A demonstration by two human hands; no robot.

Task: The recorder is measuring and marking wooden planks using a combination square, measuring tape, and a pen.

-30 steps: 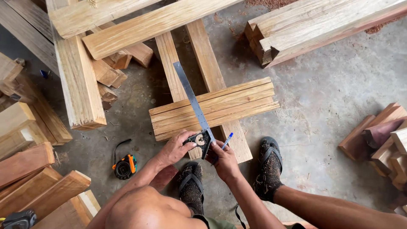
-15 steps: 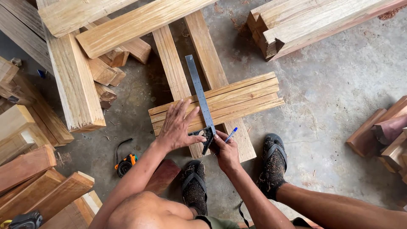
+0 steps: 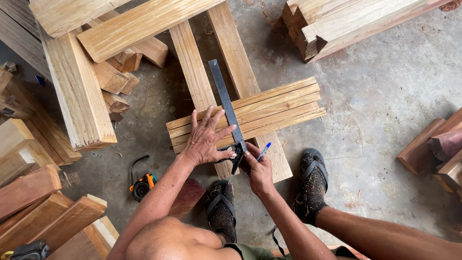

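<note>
Head view, looking down at a concrete floor (image 3: 385, 96). Landmark: a bundle of pale wooden slats (image 3: 269, 108) laid side by side across two longer planks (image 3: 192, 67).

- Metal square (image 3: 224, 98): grey steel blade lying across the slats, its dark stock at their near edge.
- Left hand (image 3: 206, 139): flat on the slats just left of the blade, fingers spread, thumb against the stock; it presses, closed around nothing.
- Right hand (image 3: 259, 169): at the slats' near edge, just right of the stock, closed on a blue pen (image 3: 263, 151) whose tip points toward the slats.
- Tape measure (image 3: 142, 185): black and orange, on the floor left of and nearer than the slats.
- Two sandalled feet (image 3: 313, 185), dusted with sawdust, nearer than the slats.
- Stacked timber beams (image 3: 77, 91) to the left; further beams (image 3: 337, 24) beyond the slats to the right.
</note>
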